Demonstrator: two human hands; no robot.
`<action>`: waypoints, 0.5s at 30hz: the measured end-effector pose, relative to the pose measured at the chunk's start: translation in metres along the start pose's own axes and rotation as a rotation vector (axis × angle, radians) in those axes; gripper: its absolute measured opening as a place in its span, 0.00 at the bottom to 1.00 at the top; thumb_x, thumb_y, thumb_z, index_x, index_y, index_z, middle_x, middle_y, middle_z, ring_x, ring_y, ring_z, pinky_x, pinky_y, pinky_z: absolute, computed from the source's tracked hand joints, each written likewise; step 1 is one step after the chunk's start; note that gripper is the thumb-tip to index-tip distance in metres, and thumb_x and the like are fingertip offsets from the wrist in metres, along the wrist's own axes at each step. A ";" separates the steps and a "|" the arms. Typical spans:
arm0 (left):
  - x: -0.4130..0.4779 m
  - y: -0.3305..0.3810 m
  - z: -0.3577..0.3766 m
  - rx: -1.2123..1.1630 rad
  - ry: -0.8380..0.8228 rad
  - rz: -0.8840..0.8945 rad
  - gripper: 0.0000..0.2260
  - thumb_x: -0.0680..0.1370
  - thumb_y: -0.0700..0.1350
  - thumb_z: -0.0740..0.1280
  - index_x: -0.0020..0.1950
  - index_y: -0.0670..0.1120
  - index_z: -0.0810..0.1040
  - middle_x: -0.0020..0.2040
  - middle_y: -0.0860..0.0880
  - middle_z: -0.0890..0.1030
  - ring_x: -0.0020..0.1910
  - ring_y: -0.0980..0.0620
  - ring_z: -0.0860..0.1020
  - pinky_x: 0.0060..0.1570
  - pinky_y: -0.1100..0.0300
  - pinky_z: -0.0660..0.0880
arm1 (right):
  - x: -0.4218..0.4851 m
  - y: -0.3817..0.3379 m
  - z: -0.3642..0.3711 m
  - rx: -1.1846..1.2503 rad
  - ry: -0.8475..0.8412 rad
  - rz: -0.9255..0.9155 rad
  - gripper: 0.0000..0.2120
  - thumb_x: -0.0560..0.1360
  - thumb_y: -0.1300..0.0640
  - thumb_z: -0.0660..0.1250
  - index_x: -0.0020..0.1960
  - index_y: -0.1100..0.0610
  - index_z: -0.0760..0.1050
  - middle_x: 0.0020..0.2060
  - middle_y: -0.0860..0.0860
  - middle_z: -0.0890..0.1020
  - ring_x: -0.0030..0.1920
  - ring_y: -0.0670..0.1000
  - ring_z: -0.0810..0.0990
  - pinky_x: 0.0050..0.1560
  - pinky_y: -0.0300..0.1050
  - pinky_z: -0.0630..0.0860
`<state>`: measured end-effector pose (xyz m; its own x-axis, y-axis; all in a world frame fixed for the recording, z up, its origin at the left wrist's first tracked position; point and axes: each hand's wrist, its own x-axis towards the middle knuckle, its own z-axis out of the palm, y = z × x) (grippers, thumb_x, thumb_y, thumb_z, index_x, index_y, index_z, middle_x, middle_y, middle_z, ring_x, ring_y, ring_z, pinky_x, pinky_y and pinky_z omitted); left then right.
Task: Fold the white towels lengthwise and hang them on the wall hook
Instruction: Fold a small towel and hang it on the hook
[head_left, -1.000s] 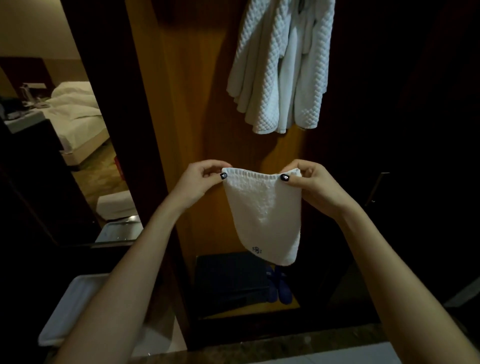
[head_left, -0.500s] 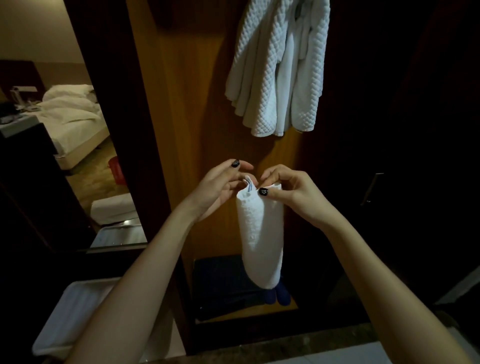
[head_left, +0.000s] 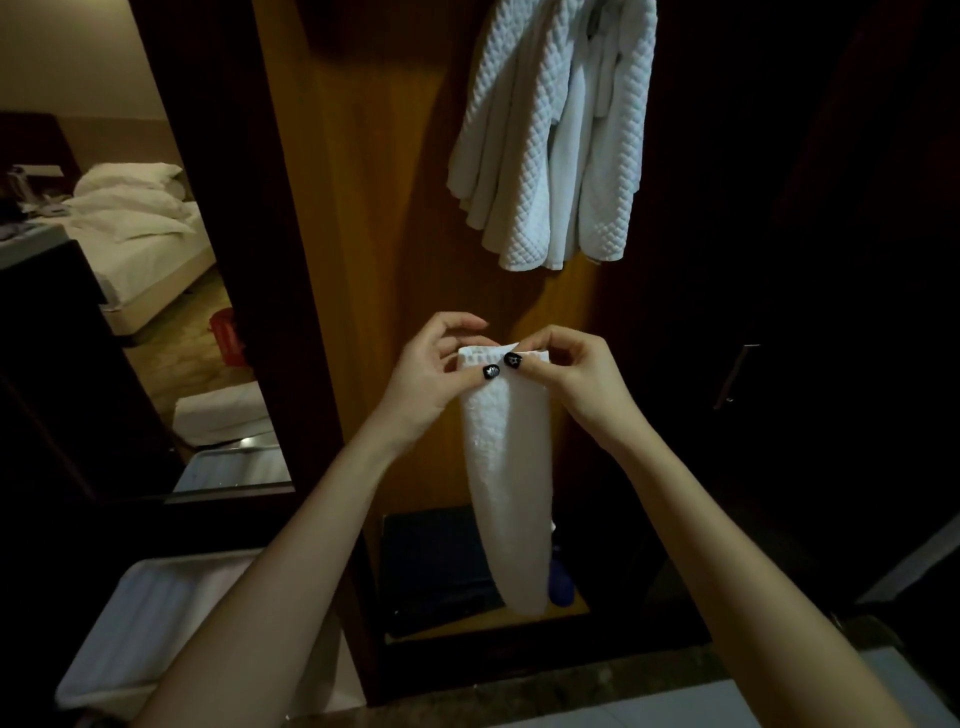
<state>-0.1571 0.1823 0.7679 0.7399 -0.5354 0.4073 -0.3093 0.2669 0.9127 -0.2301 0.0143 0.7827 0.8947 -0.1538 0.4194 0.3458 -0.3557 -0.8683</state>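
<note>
Left hand (head_left: 431, 382) and right hand (head_left: 579, 382) sit closer than a second ago, both pinching the top edge of the white towel (head_left: 511, 467), which hangs narrow, dead centre. Fold looks done, so next up is lifting it toward the hung towels (head_left: 550, 130) at 12 o'clock.

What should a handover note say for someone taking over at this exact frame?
Left hand: pinches the top edge of the white towel, thumb in front.
Right hand: pinches the same top edge, right beside the left thumb.
White towel: hangs as a narrow folded strip in front of the wood panel, below the quilted white towels already hanging.
Done: the lengthwise fold looks made.
Left: raise the strip and hang it beside the others; the hook itself is out of view.
</note>
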 end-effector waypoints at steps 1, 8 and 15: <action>0.000 0.000 -0.002 -0.021 0.019 0.000 0.18 0.72 0.33 0.72 0.56 0.50 0.74 0.48 0.51 0.84 0.49 0.54 0.82 0.45 0.63 0.78 | 0.001 -0.001 -0.003 -0.004 -0.033 0.016 0.03 0.73 0.60 0.73 0.41 0.54 0.81 0.40 0.46 0.84 0.43 0.44 0.82 0.44 0.35 0.77; -0.002 0.005 -0.006 -0.065 0.005 0.002 0.15 0.71 0.43 0.72 0.57 0.48 0.75 0.49 0.50 0.84 0.51 0.54 0.82 0.46 0.64 0.77 | 0.000 -0.004 -0.011 -0.017 -0.122 0.002 0.07 0.71 0.62 0.74 0.44 0.51 0.82 0.45 0.52 0.85 0.48 0.49 0.83 0.51 0.44 0.80; -0.003 0.012 0.004 0.172 -0.103 0.020 0.13 0.76 0.37 0.69 0.57 0.51 0.77 0.53 0.52 0.80 0.52 0.59 0.80 0.49 0.65 0.76 | 0.005 -0.002 -0.009 -0.033 -0.039 -0.081 0.03 0.74 0.58 0.73 0.43 0.56 0.80 0.39 0.58 0.82 0.41 0.49 0.79 0.43 0.46 0.75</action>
<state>-0.1653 0.1834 0.7779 0.6703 -0.6131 0.4182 -0.4270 0.1423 0.8930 -0.2286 0.0058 0.7887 0.8748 -0.0873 0.4765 0.4084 -0.3962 -0.8224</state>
